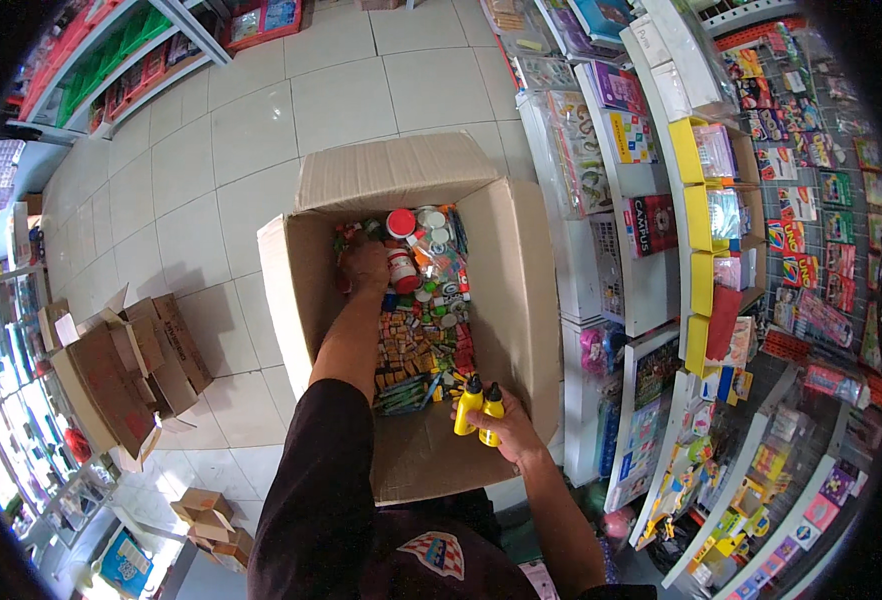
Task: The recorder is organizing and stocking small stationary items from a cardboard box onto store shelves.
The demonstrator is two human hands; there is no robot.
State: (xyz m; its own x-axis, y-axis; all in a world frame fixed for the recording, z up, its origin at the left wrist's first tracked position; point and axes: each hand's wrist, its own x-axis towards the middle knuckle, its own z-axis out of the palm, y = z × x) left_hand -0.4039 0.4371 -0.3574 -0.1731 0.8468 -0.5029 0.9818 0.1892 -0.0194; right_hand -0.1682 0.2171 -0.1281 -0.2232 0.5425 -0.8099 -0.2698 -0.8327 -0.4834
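Yellow bottles [480,407], two small ones with black caps, sit side by side in the right hand at about five o'clock of the cardboard box [521,290].

Going left to right: at nine o'clock of that box, well apart on the tiled floor [251,130], lies a heap of flattened cartons [126,365]. Next comes the left hand [366,266], reaching deep into the box toward its eleven o'clock corner, fingers curled down among the goods; whether it grips anything I cannot tell, since the fingers are hidden by the back of the hand. Just beside it, at its three o'clock, stands a small jar with a red lid [402,268], amid a jumble of little bottles and packets.

The right hand [509,428] is closed around the lower bodies of the two bottles, holding them upright over the box's near flap. They look light, stiff plastic, smooth and likely a bit slippery, so a hold around the bodies below the shoulders seems surest; the caps are narrow and give less purchase.

At three o'clock rise shelves of stationery [651,250].
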